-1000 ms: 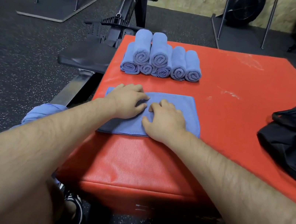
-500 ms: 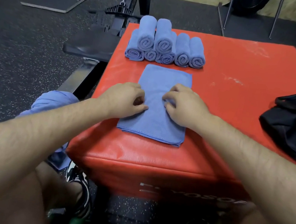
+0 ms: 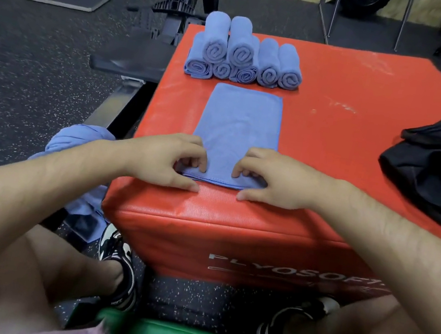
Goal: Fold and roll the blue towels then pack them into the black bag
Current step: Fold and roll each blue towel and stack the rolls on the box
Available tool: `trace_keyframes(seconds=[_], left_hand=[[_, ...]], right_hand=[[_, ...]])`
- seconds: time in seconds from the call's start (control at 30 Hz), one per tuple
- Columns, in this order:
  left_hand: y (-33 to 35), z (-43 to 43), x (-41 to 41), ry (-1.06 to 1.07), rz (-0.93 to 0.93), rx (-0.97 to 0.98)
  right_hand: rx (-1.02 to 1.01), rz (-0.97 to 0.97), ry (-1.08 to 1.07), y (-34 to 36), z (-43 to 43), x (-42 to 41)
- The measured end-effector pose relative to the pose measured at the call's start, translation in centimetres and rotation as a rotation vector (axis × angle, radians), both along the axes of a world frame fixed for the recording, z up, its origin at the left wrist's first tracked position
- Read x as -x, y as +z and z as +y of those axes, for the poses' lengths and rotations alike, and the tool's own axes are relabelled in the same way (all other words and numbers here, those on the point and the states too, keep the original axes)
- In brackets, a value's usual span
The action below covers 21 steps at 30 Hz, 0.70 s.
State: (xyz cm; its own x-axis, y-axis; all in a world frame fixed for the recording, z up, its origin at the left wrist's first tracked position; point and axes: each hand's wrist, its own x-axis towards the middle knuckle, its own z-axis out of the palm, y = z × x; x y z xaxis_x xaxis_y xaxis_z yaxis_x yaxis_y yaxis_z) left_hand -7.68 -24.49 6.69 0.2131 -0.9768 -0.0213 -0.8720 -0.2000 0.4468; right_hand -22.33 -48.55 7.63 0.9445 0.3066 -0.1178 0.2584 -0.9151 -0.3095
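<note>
Left hand [image 3: 162,160] and right hand [image 3: 272,178], fingers curled, each pinch the near edge of the flat folded blue cloth towel [image 3: 237,129] on the red padded box [image 3: 331,155].

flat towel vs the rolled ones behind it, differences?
Shape: the flat towel lies as a long folded rectangle; the rolled towels are cylinders, spiral ends toward the camera.
Place: the flat towel sits near the red box's front edge; the rolled towels are stacked in two tiers at the back.
Handling: left hand and right hand pinch the flat towel's near end; the rolled towels are untouched.
Shared: same blue cloth.
</note>
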Motion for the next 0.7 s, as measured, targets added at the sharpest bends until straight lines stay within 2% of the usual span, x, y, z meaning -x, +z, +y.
trace_keyframes(seconds=[0.13,0.33,0.47,0.57,0.7], left_hand=[[-0.1,0.4,-0.1,-0.015,-0.076,0.047],[-0.2,0.1,0.4,-0.022,-0.229,0.093],[-0.2,-0.4,0.7,0.022,-0.129,0.108],[-0.2,-0.5,0.8,0.043,-0.079,0.108],[-0.4,-1.0,0.9,0.066,-0.078,0.108]], right_hand=[[0.093,-0.091,0.017,0.3,-0.5,0.1],[0.196,-0.127,-0.009,0.3,-0.6,0.3],[0.223,-0.112,-0.015,0.4,-1.0,0.3],[0.164,-0.098,-0.051,0.5,-1.2,0.7],[0.245,-0.243,-0.096,-0.6,-0.4,1.0]])
